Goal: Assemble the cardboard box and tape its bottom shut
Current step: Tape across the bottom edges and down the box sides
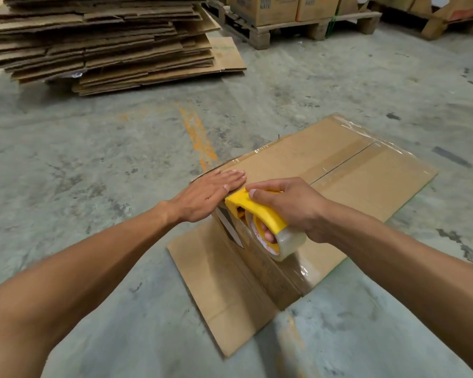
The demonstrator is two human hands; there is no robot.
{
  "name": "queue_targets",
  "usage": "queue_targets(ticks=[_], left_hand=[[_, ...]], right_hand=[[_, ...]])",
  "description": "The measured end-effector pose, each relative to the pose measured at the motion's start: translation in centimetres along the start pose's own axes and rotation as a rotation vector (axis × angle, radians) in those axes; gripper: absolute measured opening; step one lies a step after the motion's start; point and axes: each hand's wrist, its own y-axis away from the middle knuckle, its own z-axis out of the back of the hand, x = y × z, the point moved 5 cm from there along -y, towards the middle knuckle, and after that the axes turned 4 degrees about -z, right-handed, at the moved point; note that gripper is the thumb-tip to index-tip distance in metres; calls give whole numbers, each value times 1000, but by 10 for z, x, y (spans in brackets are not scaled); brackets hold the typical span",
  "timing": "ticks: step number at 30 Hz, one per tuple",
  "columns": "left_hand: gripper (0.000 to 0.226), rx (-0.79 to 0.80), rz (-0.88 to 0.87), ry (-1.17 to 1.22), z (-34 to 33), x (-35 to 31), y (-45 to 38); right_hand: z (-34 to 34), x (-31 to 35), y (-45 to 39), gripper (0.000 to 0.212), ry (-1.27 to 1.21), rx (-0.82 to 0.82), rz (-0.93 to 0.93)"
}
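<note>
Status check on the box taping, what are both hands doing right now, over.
Left hand flat, open on brown cardboard box. Right hand gripping yellow tape dispenser at box's near edge. Clear tape already over centre seam. Nothing in the way.

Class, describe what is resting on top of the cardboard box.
On the cardboard box lie clear tape strips, the flat left hand, and the yellow tape dispenser gripped by the right hand. The seam's near end is covered.

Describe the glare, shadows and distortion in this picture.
Head view: glare streaks the clear tape on the box and below the tape roll; soft shadows lie under both hands; wide-angle distortion stretches the forearms and bends the pallet edges; the cardboard stack looks slightly soft.
</note>
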Motion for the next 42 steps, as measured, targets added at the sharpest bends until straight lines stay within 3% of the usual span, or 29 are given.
queue_targets(ticks=[9, 15, 29, 38, 42], left_hand=[[57, 22, -54, -108, -3, 0, 1], [59, 41, -54, -139, -3, -2, 1], [72, 90, 26, -156, 2, 4, 0], [79, 103, 81, -256, 2, -12, -4], [88, 133, 147, -335, -3, -38, -11]], right_hand=[[35, -44, 92, 19, 120, 40, -57], [67, -78, 152, 20, 44, -39, -147], [85, -112, 170, 22, 91, -128, -141], [97, -127, 134, 18, 37, -29, -298], [83, -168, 133, 24, 204, 168, -516]])
